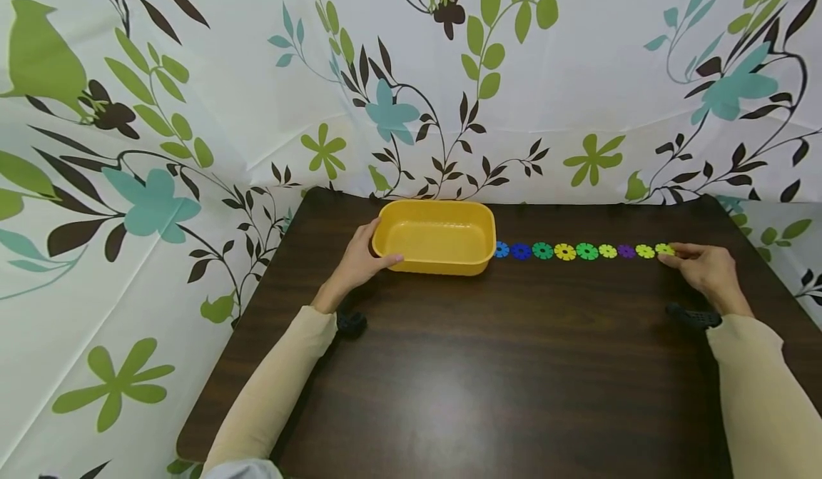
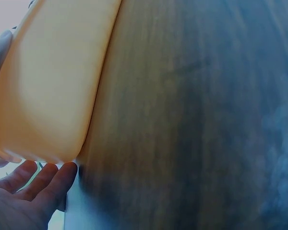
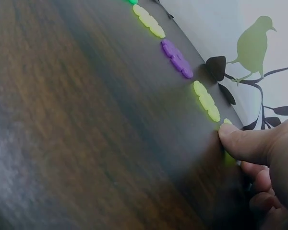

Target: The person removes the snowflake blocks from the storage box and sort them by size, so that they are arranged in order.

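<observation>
A yellow plastic bin [image 1: 434, 265] sits near the table's back edge. My left hand [image 1: 359, 258] grips its left end, thumb at the front rim and fingers along the end wall. In the left wrist view, fingertips [image 2: 62, 179] touch the end of the bin [image 2: 48, 96]. A row of flower-shaped plastic discs runs rightward from the bin, including a blue disc [image 1: 521, 251], a green disc [image 1: 586, 251] and a purple disc [image 1: 626, 251]. At the row's right end my right hand [image 1: 709, 272] pinches a yellow-green disc [image 1: 664, 249], partly hidden by the thumb [image 3: 242, 141].
The dark wooden table [image 1: 488, 372] extends in front of the row. A white cloth [image 1: 546, 101] with leaves, flowers and birds hangs behind and to the left. Dark wrist devices show beside the left wrist [image 1: 351, 324] and right wrist [image 1: 693, 316].
</observation>
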Motion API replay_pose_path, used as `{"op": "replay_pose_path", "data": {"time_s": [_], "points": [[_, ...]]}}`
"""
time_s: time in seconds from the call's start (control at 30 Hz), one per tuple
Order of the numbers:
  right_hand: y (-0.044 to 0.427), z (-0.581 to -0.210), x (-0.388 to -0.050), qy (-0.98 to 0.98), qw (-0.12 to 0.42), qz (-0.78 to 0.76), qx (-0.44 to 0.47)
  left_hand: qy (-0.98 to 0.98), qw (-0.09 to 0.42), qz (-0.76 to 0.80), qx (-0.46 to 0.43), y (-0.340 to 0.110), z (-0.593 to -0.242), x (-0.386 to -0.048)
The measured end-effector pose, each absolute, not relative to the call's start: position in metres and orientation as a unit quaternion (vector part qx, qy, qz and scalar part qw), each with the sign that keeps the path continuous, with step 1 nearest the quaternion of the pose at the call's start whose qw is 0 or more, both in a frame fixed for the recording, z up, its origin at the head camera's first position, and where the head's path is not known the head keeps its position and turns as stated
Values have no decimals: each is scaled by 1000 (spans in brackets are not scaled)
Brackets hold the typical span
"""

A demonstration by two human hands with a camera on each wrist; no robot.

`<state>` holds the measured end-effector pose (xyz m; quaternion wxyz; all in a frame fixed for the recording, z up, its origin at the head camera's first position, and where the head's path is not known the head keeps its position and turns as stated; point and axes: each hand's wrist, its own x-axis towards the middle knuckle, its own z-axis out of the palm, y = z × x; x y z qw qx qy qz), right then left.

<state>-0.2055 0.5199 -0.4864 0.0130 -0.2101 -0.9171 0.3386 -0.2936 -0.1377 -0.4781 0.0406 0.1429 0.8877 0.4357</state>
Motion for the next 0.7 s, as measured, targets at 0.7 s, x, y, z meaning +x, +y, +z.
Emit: {"op": "replay_pose_path", "data": {"time_s": [0.7], "points": [[519, -490, -206, -926, 26, 318, -202, 888, 43, 435, 141, -138, -478, -296]]}}
